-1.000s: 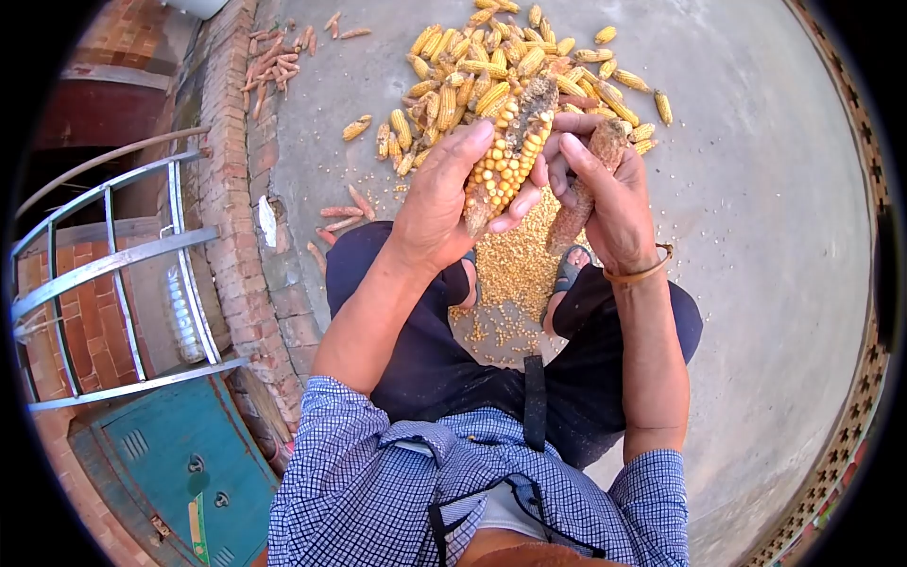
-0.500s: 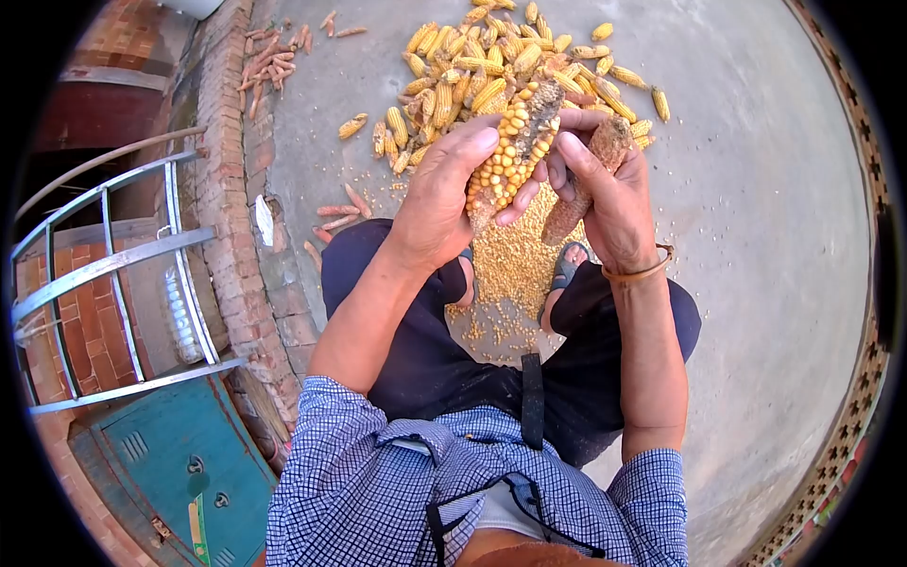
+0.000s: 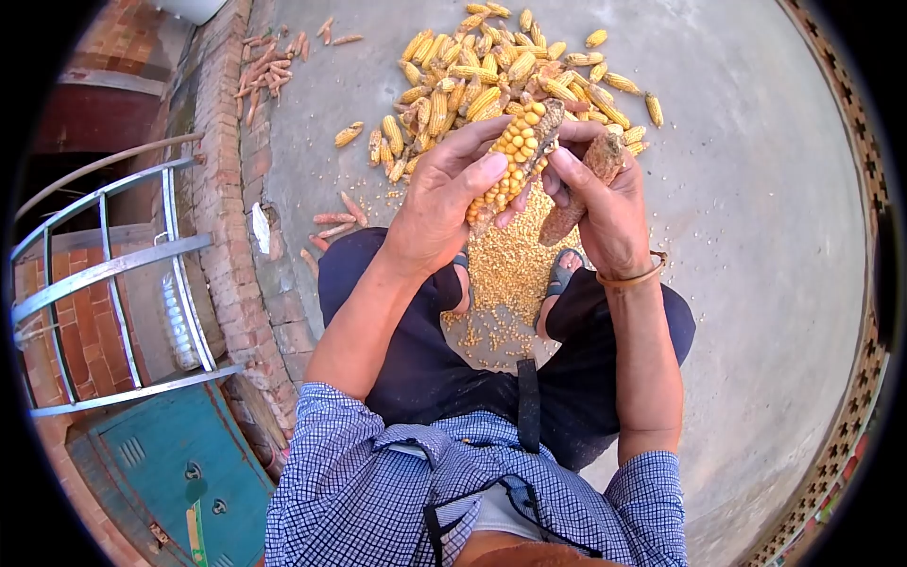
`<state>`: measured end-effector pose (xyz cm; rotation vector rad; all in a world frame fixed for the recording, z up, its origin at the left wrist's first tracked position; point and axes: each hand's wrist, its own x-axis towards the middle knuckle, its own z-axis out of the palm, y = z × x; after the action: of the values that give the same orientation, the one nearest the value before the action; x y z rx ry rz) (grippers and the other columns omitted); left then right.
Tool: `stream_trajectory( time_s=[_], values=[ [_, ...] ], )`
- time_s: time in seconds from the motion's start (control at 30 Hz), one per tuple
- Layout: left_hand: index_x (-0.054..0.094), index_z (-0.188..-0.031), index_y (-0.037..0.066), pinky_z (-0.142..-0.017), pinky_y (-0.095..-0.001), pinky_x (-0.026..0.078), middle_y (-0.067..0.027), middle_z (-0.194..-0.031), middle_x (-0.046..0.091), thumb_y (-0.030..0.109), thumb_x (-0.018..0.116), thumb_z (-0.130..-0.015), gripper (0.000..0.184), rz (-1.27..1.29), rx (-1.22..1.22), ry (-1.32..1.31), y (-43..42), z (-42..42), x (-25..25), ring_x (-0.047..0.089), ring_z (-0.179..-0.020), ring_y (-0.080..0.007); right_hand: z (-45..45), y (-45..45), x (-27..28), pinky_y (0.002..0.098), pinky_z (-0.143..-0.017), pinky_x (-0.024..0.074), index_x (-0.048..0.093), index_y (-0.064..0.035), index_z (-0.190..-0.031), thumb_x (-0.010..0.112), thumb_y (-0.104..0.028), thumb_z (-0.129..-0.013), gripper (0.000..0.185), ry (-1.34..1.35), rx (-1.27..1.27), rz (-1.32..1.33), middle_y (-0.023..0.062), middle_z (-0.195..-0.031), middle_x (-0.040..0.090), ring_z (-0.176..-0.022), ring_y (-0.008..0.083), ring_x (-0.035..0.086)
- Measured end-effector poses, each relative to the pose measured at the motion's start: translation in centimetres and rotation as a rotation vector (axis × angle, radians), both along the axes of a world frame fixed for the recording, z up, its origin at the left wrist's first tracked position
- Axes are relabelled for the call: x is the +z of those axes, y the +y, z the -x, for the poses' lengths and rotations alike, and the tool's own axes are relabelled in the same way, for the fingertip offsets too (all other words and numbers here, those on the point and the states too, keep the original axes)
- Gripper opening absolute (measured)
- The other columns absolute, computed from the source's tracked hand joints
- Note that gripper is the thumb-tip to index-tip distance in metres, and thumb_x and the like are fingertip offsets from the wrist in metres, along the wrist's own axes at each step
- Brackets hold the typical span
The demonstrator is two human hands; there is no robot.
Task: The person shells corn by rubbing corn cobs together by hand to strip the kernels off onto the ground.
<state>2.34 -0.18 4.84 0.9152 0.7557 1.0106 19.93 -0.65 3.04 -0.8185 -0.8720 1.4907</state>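
Note:
My left hand [image 3: 432, 210] is wrapped round a corn cob [image 3: 515, 156] that still carries yellow kernels on its near side and shows a bare, greyish strip at its upper right. In my right hand [image 3: 612, 210] is a bare reddish-brown cob [image 3: 564, 219], slanting down to the left, its lower end free. The right fingertips touch the upper right side of the kernelled cob. Below both hands, loose kernels [image 3: 515, 269] lie on the ground between my feet.
Beyond my hands is a heap of yellow corn cobs [image 3: 472, 71]. Bare cobs [image 3: 269, 71] lie at the upper left, a few more [image 3: 337, 219] by my left knee. A brick edge [image 3: 236, 236], metal frame [image 3: 113, 265] and teal metal door [image 3: 179, 458] stand left.
The kernelled cob has turned in my left hand, so less of its bare strip shows. My right hand still holds the bare cob. The whole view has shifted slightly.

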Motion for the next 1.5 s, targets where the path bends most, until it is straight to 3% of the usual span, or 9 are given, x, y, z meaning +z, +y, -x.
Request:
stream_trajectory(
  time_s=[0.4, 0.8, 0.93, 1.07, 1.2, 1.3, 1.4, 1.43, 1.5],
  values=[
    [0.05, -0.131, -0.007, -0.086, -0.0248, 0.051, -0.0086, -0.116, 0.063, 0.007, 0.071, -0.089, 0.049, -0.221, 0.096, 0.14, -0.2, -0.5, -1.1, 0.06, -0.106, -0.0121, 0.0, 0.0, 0.0, 0.0269, -0.079, 0.0482, 0.062, 0.0029, -0.117, 0.064, -0.006, -0.09, 0.028, -0.023, -0.003, -0.005, 0.0043, -0.095, 0.065, -0.088, 0.0111, 0.06],
    [0.058, -0.112, -0.003, -0.074, -0.0304, 0.052, -0.0147, -0.094, 0.067, 0.012, 0.076, -0.084, 0.037, -0.487, 0.172, 0.66, -0.5, -0.8, -1.2, 0.066, -0.085, -0.0159, 1.5, -0.1, -0.1, 0.0326, -0.091, 0.0486, 0.054, 0.0029, -0.126, 0.057, -0.022, -0.1, 0.037, 0.141, -0.106, 0.067, 0.0115, -0.117, 0.064, -0.104, 0.0157, 0.06],
    [0.057, -0.11, -0.003, -0.074, -0.0325, 0.052, -0.015, -0.095, 0.067, 0.017, 0.074, -0.087, 0.035, -0.381, 0.118, 0.625, -1.3, -1.4, -1.5, 0.067, -0.086, -0.0193, 1.8, 0.3, 0.0, 0.0315, -0.091, 0.049, 0.055, 0.0024, -0.123, 0.048, -0.026, -0.104, 0.035, 0.156, -0.067, 0.052, 0.0113, -0.114, 0.064, -0.099, 0.015, 0.06],
    [0.054, -0.119, -0.004, -0.081, -0.0359, 0.05, -0.0178, -0.1, 0.066, 0.022, 0.057, -0.099, 0.033, -0.53, 0.175, 0.64, -1.3, -2.0, -2.7, 0.066, -0.094, -0.0263, 1.7, 0.4, -0.3, 0.0337, -0.094, 0.0499, 0.052, 0.0041, -0.126, 0.042, -0.032, -0.105, 0.043, 0.088, -0.13, 0.085, 0.0148, -0.114, 0.064, -0.104, 0.0191, 0.061],
    [0.053, -0.121, -0.005, -0.08, -0.0381, 0.049, -0.0206, -0.098, 0.065, 0.023, 0.049, -0.102, 0.034, -0.523, 0.141, 0.554, -1.3, -2.5, -3.3, 0.066, -0.09, -0.0285, 1.6, 0.8, -0.9, 0.0327, -0.089, 0.052, 0.055, 0.0041, -0.121, 0.046, -0.032, -0.104, 0.041, 0.073, -0.164, 0.084, 0.0126, -0.109, 0.065, -0.1, 0.018, 0.062],
    [0.054, -0.111, -0.005, -0.074, -0.0404, 0.047, -0.0208, -0.092, 0.064, 0.023, 0.047, -0.103, 0.03, -0.266, -0.016, 0.644, -1.8, -2.3, -2.8, 0.064, -0.085, -0.0284, 2.0, 0.7, -1.4, 0.0298, -0.078, 0.0536, 0.06, 0.0037, -0.111, 0.052, -0.03, -0.102, 0.035, 0.103, -0.229, 0.111, 0.0102, -0.095, 0.068, -0.087, 0.0159, 0.065],
    [0.052, -0.099, -0.004, -0.067, -0.0415, 0.044, -0.0192, -0.08, 0.059, 0.023, 0.046, -0.104, 0.028, -0.449, 0.089, 0.758, -2.6, -3.4, -4.6, 0.06, -0.073, -0.0261, 2.7, 1.3, -2.5, 0.0282, -0.064, 0.0532, 0.063, 0.003, -0.098, 0.06, -0.028, -0.098, 0.032, -0.073, -0.422, 0.201, 0.009, -0.081, 0.067, -0.072, 0.0149, 0.064],
    [0.054, -0.115, 0.0, -0.06, -0.0267, 0.046, -0.0043, -0.082, 0.059, 0.031, 0.041, -0.106, 0.034, -0.524, 0.075, 0.761, -2.6, -3.3, -5.2, 0.054, -0.067, -0.0113, 2.8, 1.4, -2.8, 0.0278, -0.06, 0.0527, 0.064, 0.0026, -0.093, 0.062, -0.028, -0.097, 0.031, -0.166, -0.504, 0.246, 0.0086, -0.076, 0.067, -0.067, 0.0147, 0.064],
    [0.054, -0.112, 0.002, -0.052, -0.0237, 0.042, -0.0044, -0.079, 0.056, 0.032, 0.039, -0.106, 0.034, -0.287, 0.017, 0.602, -3.0, -3.5, -5.5, 0.05, -0.062, -0.0091, 3.1, 1.9, -3.0, 0.0274, -0.054, 0.0512, 0.064, 0.0016, -0.087, 0.065, -0.028, -0.095, 0.03, -0.122, -0.557, 0.199, 0.0081, -0.07, 0.065, -0.061, 0.0146, 0.062]
  ],
)
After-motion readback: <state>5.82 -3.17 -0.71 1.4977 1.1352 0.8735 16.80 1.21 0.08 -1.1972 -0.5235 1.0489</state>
